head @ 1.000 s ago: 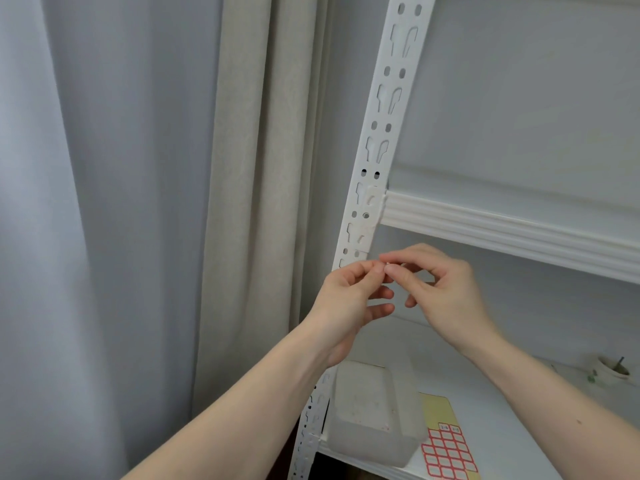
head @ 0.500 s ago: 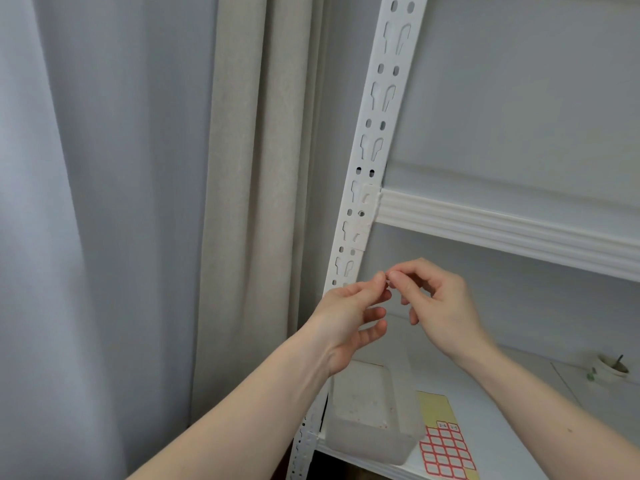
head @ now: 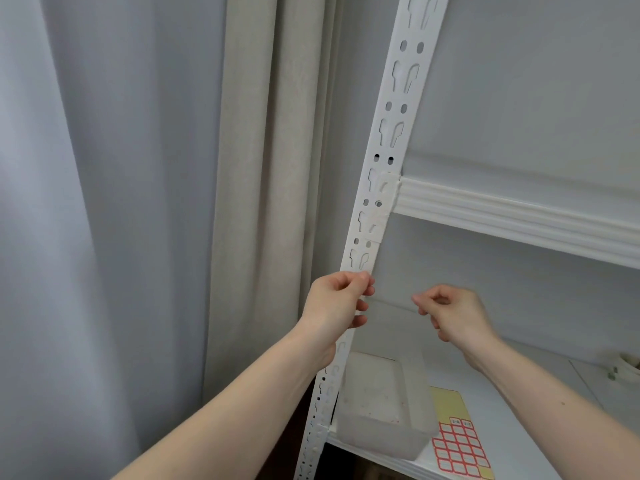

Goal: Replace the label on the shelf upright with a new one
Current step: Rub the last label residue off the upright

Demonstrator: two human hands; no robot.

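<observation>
The white perforated shelf upright (head: 391,133) runs from the top right down to the bottom centre. A white label (head: 382,206) is stuck on it where the upper shelf rail (head: 519,216) joins. My left hand (head: 337,303) is in front of the upright just below the label, thumb and forefinger pinched together. My right hand (head: 450,313) hovers to the right of it, apart from the upright, fingers curled and fingertips pinched. Nothing shows between the fingertips of either hand.
On the lower shelf (head: 519,427) stand a translucent plastic box (head: 381,403) and a yellow sheet of red-bordered labels (head: 457,445). A small white dish (head: 628,365) sits at the far right. Grey and beige curtains (head: 242,202) hang to the left.
My hands were pinched together fingertip to fingertip; now they have come apart. The right hand drew away to the right and the left stayed by the upright.
</observation>
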